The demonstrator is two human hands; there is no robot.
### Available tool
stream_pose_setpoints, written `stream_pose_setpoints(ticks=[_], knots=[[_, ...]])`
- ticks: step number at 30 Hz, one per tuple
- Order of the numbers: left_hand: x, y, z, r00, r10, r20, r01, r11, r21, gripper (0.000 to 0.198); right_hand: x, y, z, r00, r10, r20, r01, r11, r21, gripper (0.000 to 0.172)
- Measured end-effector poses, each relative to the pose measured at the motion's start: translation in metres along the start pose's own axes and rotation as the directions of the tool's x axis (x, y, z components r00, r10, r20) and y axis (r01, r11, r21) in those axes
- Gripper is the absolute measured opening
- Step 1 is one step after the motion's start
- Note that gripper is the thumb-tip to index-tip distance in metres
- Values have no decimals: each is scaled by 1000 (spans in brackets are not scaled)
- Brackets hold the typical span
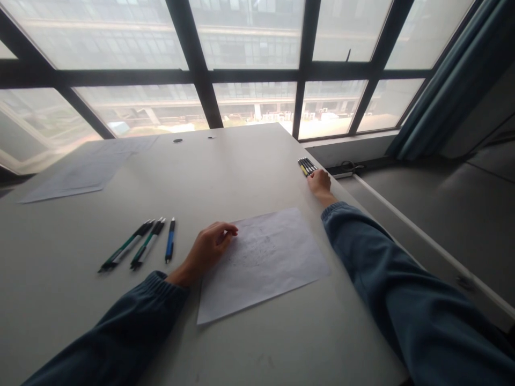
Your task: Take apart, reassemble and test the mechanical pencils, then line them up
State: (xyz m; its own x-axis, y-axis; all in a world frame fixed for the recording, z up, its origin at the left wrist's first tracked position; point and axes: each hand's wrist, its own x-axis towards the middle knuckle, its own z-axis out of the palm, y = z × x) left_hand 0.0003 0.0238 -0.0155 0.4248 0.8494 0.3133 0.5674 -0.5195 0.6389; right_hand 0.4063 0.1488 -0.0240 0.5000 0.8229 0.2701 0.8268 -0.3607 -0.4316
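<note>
My left hand (211, 244) lay on the grey table (249, 161) at the left edge of a white sheet of paper (265, 260). Its fingers were curled in close against the thumb, a narrow, nearly closed hand. The fingertips (232, 231) touched the sheet's upper left corner, and I saw nothing gripped inside the hand. The sheet lay flat and slightly skewed in front of me, between my two dark blue sleeves, with faint marks near its middle that were too pale to read.

My right hand (319, 182) was stretched out to the table's far right edge, knuckles up, against the near ends of a small bundle of dark pens (307, 166). The pens lay side by side, right at the edge. The fingers were hidden under the back of the hand, so I could not tell whether they were closed on the pens or only touching them.

To the left of my left hand, well apart from the sheet, lay three more pens. Two were green-and-white pens (137, 251) lying almost parallel, and just beside them was a blue pen (170, 239). Some loose sheets (80, 171) lay at the far left corner, below the big window (249, 59).
</note>
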Motion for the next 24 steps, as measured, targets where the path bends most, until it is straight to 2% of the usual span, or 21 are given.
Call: stream_pose_setpoints(ticks=[13, 24], knots=[[-1, 1, 1, 1000, 5, 0, -5, 1000, 5, 18, 4, -2, 0, 999, 42, 5, -42, 999, 12, 26], [0, 6, 0, 1000, 6, -2, -6, 1000, -5, 19, 0, -1, -3, 1000, 24, -1, -24, 1000, 12, 27]])
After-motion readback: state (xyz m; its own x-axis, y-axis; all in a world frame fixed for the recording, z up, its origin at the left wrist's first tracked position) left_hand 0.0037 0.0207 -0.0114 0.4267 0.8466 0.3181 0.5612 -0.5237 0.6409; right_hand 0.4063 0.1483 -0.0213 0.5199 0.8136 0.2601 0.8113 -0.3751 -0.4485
